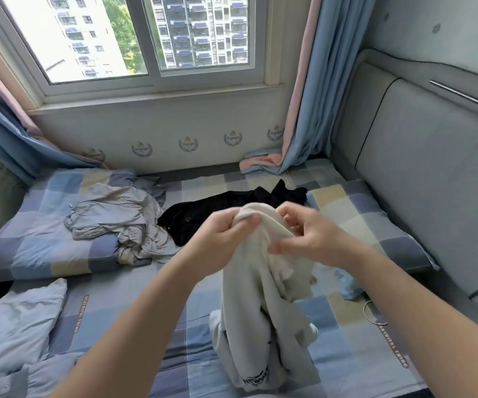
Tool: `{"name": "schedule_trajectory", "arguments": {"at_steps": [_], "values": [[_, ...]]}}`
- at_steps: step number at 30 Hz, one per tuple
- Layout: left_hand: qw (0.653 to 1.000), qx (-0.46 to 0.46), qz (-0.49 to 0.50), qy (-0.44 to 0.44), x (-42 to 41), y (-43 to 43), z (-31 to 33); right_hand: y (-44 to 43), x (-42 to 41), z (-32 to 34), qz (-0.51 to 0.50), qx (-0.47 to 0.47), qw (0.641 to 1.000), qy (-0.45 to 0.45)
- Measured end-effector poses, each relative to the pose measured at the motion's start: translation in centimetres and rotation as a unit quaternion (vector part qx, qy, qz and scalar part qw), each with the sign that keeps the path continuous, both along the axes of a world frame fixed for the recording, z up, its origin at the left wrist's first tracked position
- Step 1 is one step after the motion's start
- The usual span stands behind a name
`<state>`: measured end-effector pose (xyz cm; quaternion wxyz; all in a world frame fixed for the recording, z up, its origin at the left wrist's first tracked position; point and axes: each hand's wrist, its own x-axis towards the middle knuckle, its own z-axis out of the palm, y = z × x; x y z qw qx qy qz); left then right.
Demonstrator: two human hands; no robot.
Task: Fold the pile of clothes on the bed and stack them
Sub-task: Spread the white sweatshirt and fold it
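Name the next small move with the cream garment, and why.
Probably slide the right hand along the top edge, away from the left hand, to spread the cream garment. Both hands hold its top bunched together, and it hangs twisted onto the bed, so it is not yet flat enough to fold.

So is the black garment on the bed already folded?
No, the black garment lies rumpled and spread out on the checked bed sheet, behind the held-up cream garment.
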<state>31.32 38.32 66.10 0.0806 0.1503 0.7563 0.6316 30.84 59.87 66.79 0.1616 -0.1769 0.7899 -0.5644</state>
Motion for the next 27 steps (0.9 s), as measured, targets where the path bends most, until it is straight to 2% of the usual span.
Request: {"name": "schedule_trajectory", "arguments": {"at_steps": [3, 5, 7, 9, 12, 13, 15, 17, 18, 19, 23, 27], "values": [[0.994, 0.082, 0.077, -0.009, -0.3, -0.7, 1.1, 0.0, 1.3, -3.9, 0.034, 0.022, 0.996, -0.083], [0.986, 0.123, 0.108, -0.025, -0.7, -1.9, 1.6, -0.2, 2.3, -6.1, 0.033, -0.004, 0.991, -0.127], [0.981, 0.135, 0.134, -0.041, -1.1, -3.2, 1.7, -0.4, 2.9, -7.0, -0.010, -0.033, 0.993, -0.116], [0.972, 0.115, 0.198, -0.050, -1.7, -4.0, 1.2, -0.6, 2.8, -6.6, -0.071, -0.057, 0.993, -0.070], [0.949, -0.032, 0.311, -0.046, -1.9, -4.1, -0.3, -0.8, 2.5, -4.1, -0.114, -0.092, 0.989, -0.020], [0.948, -0.077, 0.305, -0.048, -1.7, -3.9, -0.7, -0.9, 2.3, -2.9, -0.111, -0.101, 0.989, -0.011], [0.975, -0.133, 0.178, -0.021, -1.1, -3.3, -1.2, -1.3, 1.9, -0.6, -0.093, -0.104, 0.990, 0.022], [0.991, -0.133, -0.010, -0.021, -0.5, -1.8, -1.2, -2.1, 1.7, 1.5, -0.068, -0.089, 0.992, 0.060], [0.990, -0.115, -0.069, -0.041, -0.1, -1.0, -1.4, -2.4, 1.6, 2.0, -0.062, -0.078, 0.992, 0.073], [0.989, -0.099, -0.089, -0.056, 0.1, -0.4, -1.7, -2.6, 1.4, 2.3, -0.066, -0.072, 0.992, 0.080], [0.998, -0.026, 0.009, -0.049, 0.2, 0.2, -0.9, -1.7, 0.8, 1.7, -0.106, -0.082, 0.990, 0.045], [0.997, 0.032, 0.068, -0.024, 0.3, 0.6, 1.8, -1.4, 1.8, -1.7, -0.010, 0.007, 0.995, -0.102]]}}
